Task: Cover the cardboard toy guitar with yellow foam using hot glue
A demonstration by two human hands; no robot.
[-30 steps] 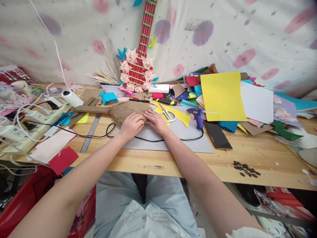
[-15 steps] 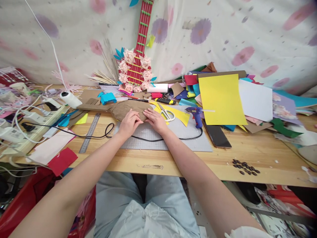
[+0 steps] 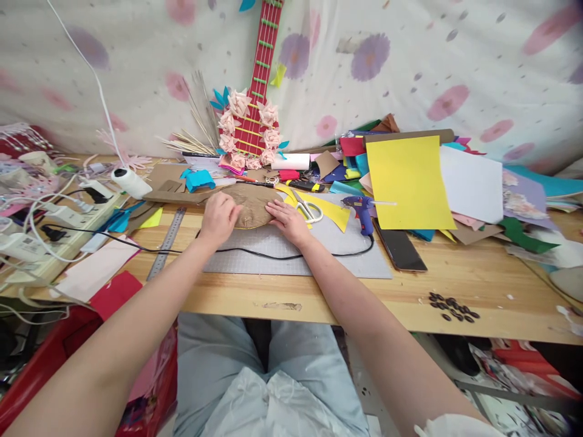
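A brown guitar-shaped piece (image 3: 255, 203), seemingly of cardboard or paper, lies flat with its long neck pointing left. My right hand (image 3: 288, 220) rests on the right end of its rounded body, fingers stretched out. At the body's left end, near the neck, is my left hand (image 3: 218, 217) with fingers curled in; anything inside them is hidden. Under the piece lies a grey cutting mat (image 3: 346, 258). White-handled scissors (image 3: 313, 211) sit on yellow paper (image 3: 334, 212) just beyond my right hand. Farther right is a purple glue gun (image 3: 362, 212), its black cord running across the mat.
A red guitar model (image 3: 249, 121) with pink paper roses leans at the back. Left are a steel ruler (image 3: 167, 243) and a power strip (image 3: 40, 255). Right are a phone (image 3: 403, 247), yellow sheet (image 3: 407, 182) and several dark oval pieces (image 3: 453, 308) near the table edge.
My left hand has slid left along the brown piece, uncovering the middle of its body and covering the start of the neck. My right hand stays nearly in place.
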